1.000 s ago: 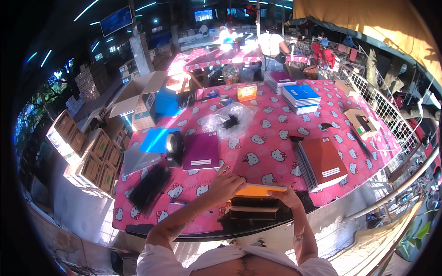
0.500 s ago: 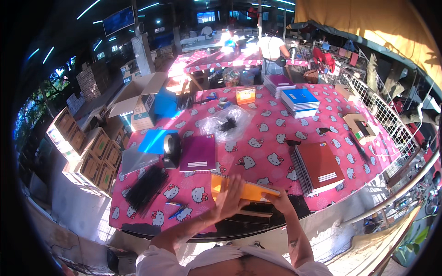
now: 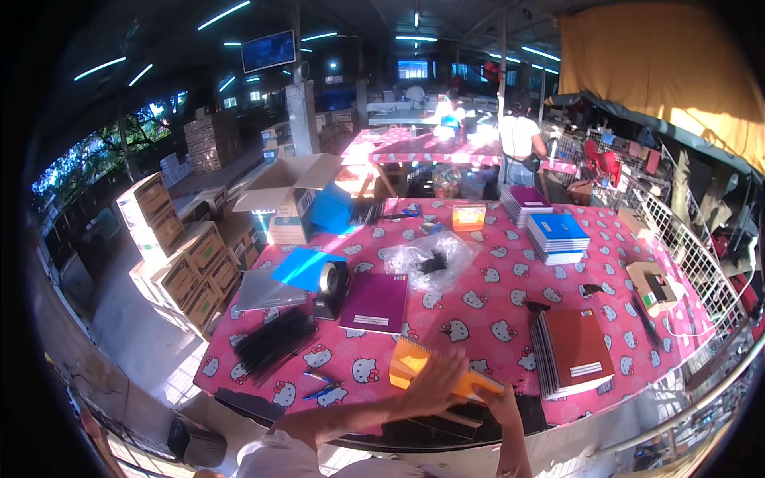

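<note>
A yellow spiral-bound notebook lies at a slant near the table's front edge, its coil along the far side. Across its middle rests my left hand, fingers stretched out flat. My right hand grips the notebook's right end, with the thumb on top. Just below my hands is a dark board or device with a brown strip, partly hidden by my left forearm. To the left lie a purple notebook, blue pens and a bundle of thin black strips.
Brown notebooks are stacked at right; blue notebooks and purple notebooks stand farther back. A black tape dispenser, crumpled plastic bag and open carton are also around. A person stands beyond the table.
My left hand has slid rightward over the yellow notebook, toward my right hand, which keeps its grip. The head view has tilted up, so everything sits lower and farther right.
</note>
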### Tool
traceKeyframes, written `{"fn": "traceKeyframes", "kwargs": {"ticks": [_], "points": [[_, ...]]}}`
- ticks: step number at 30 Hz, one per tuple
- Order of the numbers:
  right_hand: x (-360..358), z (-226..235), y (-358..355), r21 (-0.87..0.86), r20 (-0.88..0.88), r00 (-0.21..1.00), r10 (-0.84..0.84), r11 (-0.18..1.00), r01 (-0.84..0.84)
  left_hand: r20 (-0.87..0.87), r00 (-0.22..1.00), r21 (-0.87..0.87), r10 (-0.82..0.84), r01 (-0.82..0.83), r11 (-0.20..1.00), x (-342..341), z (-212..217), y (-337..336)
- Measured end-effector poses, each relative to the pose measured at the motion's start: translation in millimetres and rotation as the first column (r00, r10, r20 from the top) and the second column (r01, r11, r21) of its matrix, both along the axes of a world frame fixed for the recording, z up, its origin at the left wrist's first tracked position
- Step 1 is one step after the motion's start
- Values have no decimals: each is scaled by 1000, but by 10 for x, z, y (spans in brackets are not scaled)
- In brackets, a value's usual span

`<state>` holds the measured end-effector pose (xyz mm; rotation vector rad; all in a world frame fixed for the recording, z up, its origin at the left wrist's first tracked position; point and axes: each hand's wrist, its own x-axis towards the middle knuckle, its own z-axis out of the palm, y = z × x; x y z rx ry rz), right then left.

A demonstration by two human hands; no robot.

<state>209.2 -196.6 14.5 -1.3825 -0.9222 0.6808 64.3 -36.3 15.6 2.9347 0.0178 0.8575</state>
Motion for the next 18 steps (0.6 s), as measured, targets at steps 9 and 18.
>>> {"fn": "traceKeyframes", "kwargs": {"ticks": [9,18], "points": [[-118,-20,67,46,37,999,0,999,-1,-46,989,-7,-143,143,990,-304,-121,-246],[-44,74,72,81,-83,997,2,997,5,57,983,-56,-175,178,982,46,-263,-365]]}}
